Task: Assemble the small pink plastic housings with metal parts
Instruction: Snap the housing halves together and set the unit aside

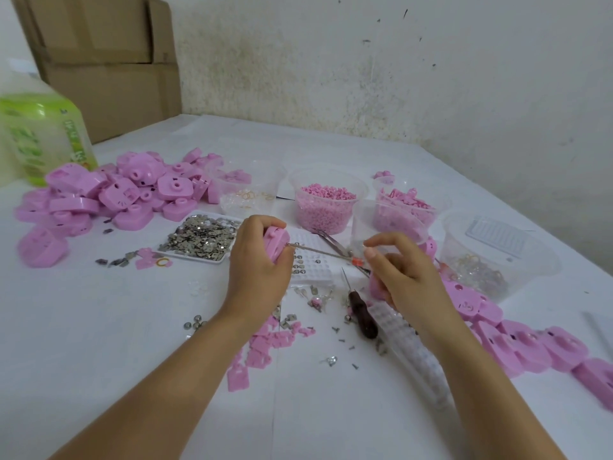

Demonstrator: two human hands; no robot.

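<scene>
While the left hand (258, 263) gripped a pink housing (274, 242) with its fingers curled round it, lifted just above the white table (132, 327), the right hand (403, 273) hung a little to the right with bent fingers pinching the near end of a thin metal pick (318, 252). The pick's far tip touched the housing's edge, so the housing lay between the two hands but only in the left one's hold. A pink lump showed under the right palm; I could not tell whether it was held.

Behind the hands stood a row of clear tubs: one with a few metal rings (247, 194), one heaped with tiny pink pieces (328, 204), one with flat pink parts (406, 202), and a larger tub (497, 257) at the right holding a white insert and a tangle of metal bits. A flat white tray (202, 239) held shiny metal plates, and a white grid tray (310, 263) lay under the pick with small metal pieces in some cells. Loose housings lay piled at the left (116, 194) and lined up at the right (517, 340).
</scene>
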